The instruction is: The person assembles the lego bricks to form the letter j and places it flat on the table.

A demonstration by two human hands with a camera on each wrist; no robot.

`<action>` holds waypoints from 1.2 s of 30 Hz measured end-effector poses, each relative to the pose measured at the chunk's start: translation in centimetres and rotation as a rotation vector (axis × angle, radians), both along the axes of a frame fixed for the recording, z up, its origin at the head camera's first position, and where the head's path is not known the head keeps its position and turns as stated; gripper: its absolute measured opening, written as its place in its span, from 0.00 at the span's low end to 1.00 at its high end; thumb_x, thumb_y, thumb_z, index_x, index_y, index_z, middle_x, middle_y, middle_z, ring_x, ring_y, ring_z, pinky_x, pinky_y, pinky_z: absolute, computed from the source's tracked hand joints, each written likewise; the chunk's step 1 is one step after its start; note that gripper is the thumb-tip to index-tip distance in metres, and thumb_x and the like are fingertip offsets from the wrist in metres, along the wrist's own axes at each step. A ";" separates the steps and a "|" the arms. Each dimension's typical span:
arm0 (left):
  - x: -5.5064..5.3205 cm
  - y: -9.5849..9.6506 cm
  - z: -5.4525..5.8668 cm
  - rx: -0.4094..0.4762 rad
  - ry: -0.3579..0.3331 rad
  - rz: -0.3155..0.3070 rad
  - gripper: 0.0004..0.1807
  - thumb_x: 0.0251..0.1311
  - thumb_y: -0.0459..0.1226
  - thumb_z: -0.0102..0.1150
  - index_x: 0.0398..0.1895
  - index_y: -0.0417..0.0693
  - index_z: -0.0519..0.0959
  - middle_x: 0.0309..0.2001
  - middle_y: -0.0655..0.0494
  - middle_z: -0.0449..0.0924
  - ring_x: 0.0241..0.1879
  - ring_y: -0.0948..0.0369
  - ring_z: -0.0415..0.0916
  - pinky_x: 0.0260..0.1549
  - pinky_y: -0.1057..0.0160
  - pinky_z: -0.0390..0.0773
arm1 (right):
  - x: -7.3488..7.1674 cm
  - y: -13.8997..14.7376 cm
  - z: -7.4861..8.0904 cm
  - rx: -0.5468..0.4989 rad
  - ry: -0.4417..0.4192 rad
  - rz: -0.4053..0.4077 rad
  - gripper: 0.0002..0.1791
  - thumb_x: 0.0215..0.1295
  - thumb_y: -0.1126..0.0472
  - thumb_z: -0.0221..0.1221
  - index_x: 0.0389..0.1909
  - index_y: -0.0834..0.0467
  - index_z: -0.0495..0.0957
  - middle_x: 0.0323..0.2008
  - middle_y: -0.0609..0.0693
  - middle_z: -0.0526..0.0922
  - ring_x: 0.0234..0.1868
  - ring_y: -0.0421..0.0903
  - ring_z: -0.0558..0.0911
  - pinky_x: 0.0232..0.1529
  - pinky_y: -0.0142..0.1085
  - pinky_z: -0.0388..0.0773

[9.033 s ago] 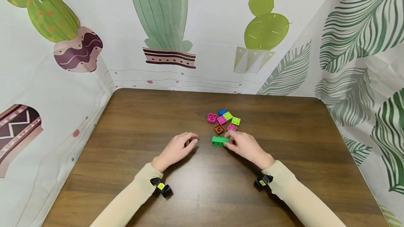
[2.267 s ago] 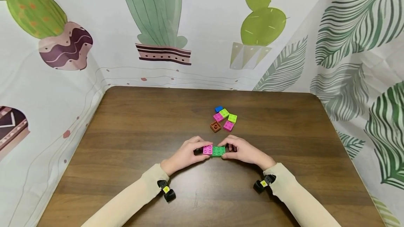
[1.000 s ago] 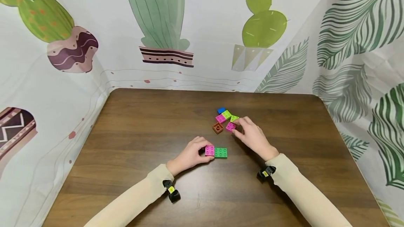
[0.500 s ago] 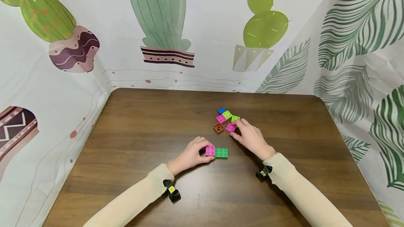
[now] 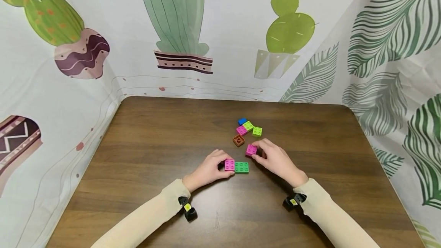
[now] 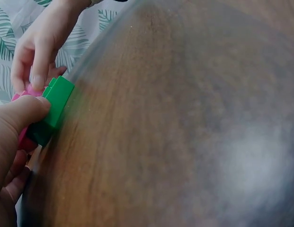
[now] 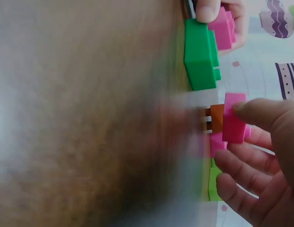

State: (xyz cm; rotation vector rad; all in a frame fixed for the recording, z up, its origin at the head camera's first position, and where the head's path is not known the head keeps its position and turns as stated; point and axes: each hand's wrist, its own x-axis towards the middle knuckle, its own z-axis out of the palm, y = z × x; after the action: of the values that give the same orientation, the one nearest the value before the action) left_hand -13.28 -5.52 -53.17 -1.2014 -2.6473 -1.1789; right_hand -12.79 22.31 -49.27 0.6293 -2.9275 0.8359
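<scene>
My left hand (image 5: 207,168) pinches a pink building brick (image 5: 229,165) between thumb and fingers. That brick sits on the left end of a longer green brick (image 5: 242,167), whose bare studs show to the right. My right hand (image 5: 277,162) pinches a second pink brick (image 5: 251,150), a little behind and right of the green one. The right wrist view shows the thumb against this pink brick (image 7: 235,118), with the green brick (image 7: 200,56) close by. In the left wrist view, my left thumb overlaps the green brick's (image 6: 56,106) side.
Behind the hands lie loose bricks on the wooden table (image 5: 155,137): a brown one (image 5: 239,140) turned studs down, another pink one (image 5: 242,130), a lime one (image 5: 248,126) touching it, a separate lime one (image 5: 257,131) and a blue one (image 5: 242,121). A printed cloth (image 5: 234,30) hangs behind.
Earlier the right hand leaves the green brick and reaches to the loose bricks. Now it has brought a pink brick toward the pink-and-green pair. The left hand stays on its pink brick.
</scene>
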 end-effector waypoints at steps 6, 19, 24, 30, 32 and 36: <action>0.0 0.0 0.0 -0.003 -0.001 -0.001 0.18 0.57 0.44 0.77 0.47 0.49 0.84 0.41 0.59 0.81 0.45 0.61 0.74 0.48 0.60 0.76 | 1.8 0.4 0.4 -0.056 0.003 0.103 0.20 0.65 0.59 0.73 0.56 0.54 0.82 0.44 0.45 0.81 0.31 0.37 0.75 0.29 0.30 0.75; 0.0 0.0 -0.1 -0.001 -0.013 0.002 0.17 0.58 0.44 0.77 0.47 0.50 0.84 0.41 0.60 0.81 0.45 0.61 0.74 0.47 0.61 0.76 | 3.2 0.1 0.6 -0.061 0.000 0.217 0.20 0.65 0.60 0.72 0.57 0.53 0.82 0.44 0.43 0.78 0.32 0.39 0.76 0.31 0.29 0.74; 0.0 0.0 -0.1 0.004 -0.007 -0.001 0.17 0.57 0.43 0.77 0.47 0.49 0.84 0.41 0.59 0.81 0.45 0.61 0.74 0.47 0.60 0.76 | 3.3 0.1 0.6 -0.059 0.009 0.236 0.20 0.65 0.61 0.72 0.57 0.53 0.82 0.45 0.43 0.79 0.32 0.38 0.75 0.31 0.30 0.74; -0.1 0.1 -0.3 0.000 -0.027 -0.001 0.17 0.58 0.44 0.77 0.47 0.50 0.84 0.42 0.60 0.81 0.46 0.61 0.74 0.48 0.60 0.76 | 3.2 0.2 0.6 -0.040 0.021 0.244 0.20 0.65 0.61 0.72 0.57 0.54 0.82 0.46 0.44 0.79 0.32 0.39 0.75 0.30 0.30 0.73; -0.1 0.1 -0.4 0.002 -0.025 0.000 0.17 0.58 0.44 0.77 0.47 0.50 0.84 0.42 0.60 0.81 0.46 0.61 0.74 0.48 0.60 0.76 | 3.2 0.2 0.6 -0.031 0.022 0.247 0.20 0.65 0.61 0.72 0.57 0.54 0.82 0.47 0.44 0.79 0.32 0.40 0.75 0.31 0.30 0.74; -0.1 0.0 -0.3 0.008 -0.021 0.001 0.17 0.58 0.43 0.77 0.47 0.50 0.84 0.42 0.60 0.81 0.45 0.62 0.74 0.48 0.60 0.77 | 3.1 0.2 0.4 -0.007 0.035 0.268 0.20 0.66 0.60 0.71 0.57 0.54 0.82 0.48 0.45 0.79 0.35 0.39 0.78 0.36 0.31 0.78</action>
State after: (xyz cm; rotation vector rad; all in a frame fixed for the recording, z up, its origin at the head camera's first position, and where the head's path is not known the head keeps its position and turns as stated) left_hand -13.38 -5.49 -53.52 -1.1930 -2.6548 -1.2081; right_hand -9.73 22.49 -48.83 1.0414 -2.8470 0.8441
